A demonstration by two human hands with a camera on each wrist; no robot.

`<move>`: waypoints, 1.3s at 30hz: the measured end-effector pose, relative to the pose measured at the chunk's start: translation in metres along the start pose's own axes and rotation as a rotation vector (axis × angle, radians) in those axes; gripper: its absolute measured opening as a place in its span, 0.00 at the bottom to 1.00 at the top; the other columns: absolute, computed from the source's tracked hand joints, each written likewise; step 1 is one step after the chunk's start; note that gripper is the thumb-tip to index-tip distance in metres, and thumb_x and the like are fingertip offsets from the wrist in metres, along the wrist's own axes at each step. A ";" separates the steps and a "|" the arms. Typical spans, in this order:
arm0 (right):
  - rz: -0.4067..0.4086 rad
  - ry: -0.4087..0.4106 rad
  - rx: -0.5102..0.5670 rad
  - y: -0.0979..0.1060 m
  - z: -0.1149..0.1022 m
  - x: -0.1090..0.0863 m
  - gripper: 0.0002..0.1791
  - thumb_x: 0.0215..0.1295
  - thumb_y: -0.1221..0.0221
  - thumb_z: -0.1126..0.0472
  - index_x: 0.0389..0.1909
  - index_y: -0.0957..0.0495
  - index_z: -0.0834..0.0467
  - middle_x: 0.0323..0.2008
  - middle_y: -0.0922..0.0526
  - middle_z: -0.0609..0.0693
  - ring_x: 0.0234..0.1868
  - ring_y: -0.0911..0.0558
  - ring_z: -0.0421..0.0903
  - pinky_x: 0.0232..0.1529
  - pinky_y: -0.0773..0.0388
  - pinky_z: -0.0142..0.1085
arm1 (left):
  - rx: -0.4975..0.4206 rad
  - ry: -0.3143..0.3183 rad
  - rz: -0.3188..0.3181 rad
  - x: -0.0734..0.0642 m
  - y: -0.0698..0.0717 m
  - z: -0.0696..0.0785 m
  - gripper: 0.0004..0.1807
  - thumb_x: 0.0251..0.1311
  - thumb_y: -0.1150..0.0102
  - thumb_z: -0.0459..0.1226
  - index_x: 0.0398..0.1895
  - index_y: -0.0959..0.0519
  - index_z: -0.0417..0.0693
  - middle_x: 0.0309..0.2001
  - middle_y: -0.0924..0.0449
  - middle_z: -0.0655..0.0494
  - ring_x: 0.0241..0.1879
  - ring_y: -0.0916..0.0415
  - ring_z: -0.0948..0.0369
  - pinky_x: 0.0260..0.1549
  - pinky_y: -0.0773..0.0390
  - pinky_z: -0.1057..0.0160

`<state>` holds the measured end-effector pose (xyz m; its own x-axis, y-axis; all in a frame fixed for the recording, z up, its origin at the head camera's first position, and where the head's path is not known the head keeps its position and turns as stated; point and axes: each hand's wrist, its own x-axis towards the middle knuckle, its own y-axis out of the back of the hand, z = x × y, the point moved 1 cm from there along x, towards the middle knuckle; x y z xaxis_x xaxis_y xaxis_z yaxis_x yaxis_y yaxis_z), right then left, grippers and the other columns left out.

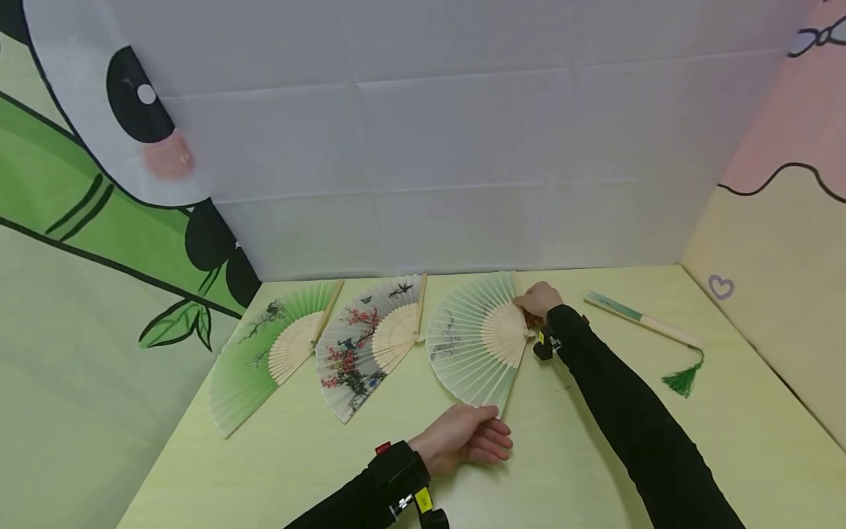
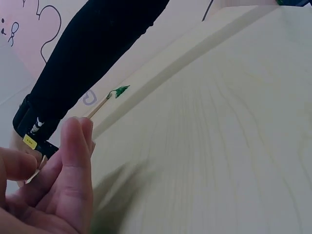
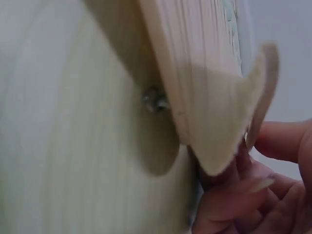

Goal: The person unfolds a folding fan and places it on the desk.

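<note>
A pale green folding fan (image 1: 459,330) is spread open, its bamboo ribs pointing right. My right hand (image 1: 538,300) grips its upper outer stick near the pivot end. In the right wrist view, the fan's bamboo ribs (image 3: 195,73) stand close over the table, with a small metal pivot (image 3: 155,99) at their side and right fingers (image 3: 234,200) around the stick ends. At the fan's lower corner, my left hand (image 1: 463,439) pinches the edge with its thumb on top, the other fingers loosely bent. The left wrist view shows those fingers (image 2: 73,180), the fan mostly hidden.
To the left lie two more spread fans, a white one with red blossoms (image 1: 344,345) and a brighter green one (image 1: 251,375). A folded fan (image 1: 637,317) with a green tassel (image 1: 682,380) lies right of my right arm. A white cloth wall (image 1: 463,147) backs the table (image 1: 562,470).
</note>
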<state>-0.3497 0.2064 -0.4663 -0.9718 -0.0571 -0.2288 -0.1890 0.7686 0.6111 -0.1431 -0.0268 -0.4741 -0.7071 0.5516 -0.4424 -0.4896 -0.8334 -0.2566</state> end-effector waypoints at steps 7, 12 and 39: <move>0.017 -0.022 0.044 0.010 0.006 -0.009 0.23 0.74 0.49 0.51 0.25 0.23 0.65 0.17 0.23 0.54 0.16 0.25 0.46 0.18 0.29 0.36 | -0.036 0.045 -0.072 -0.004 -0.003 -0.004 0.29 0.73 0.57 0.52 0.43 0.19 0.33 0.37 0.15 0.45 0.30 0.16 0.60 0.31 0.15 0.66; 0.085 0.013 -0.009 0.037 0.012 -0.024 0.23 0.76 0.53 0.52 0.41 0.23 0.71 0.26 0.18 0.60 0.20 0.18 0.50 0.21 0.24 0.37 | -0.023 0.019 -0.075 -0.002 -0.007 -0.002 0.27 0.74 0.57 0.50 0.41 0.19 0.34 0.34 0.15 0.47 0.29 0.16 0.60 0.31 0.15 0.64; 0.038 0.011 -0.452 0.156 0.111 -0.094 0.18 0.68 0.47 0.62 0.50 0.30 0.72 0.46 0.26 0.71 0.44 0.26 0.67 0.39 0.25 0.53 | 0.180 -0.108 -0.077 0.070 -0.049 0.063 0.18 0.69 0.45 0.38 0.51 0.23 0.29 0.31 0.18 0.50 0.27 0.18 0.62 0.33 0.15 0.64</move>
<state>-0.2725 0.4024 -0.4332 -0.9802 -0.0434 -0.1934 -0.1937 0.4151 0.8889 -0.2013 0.0546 -0.4382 -0.7103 0.6218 -0.3300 -0.6202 -0.7745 -0.1244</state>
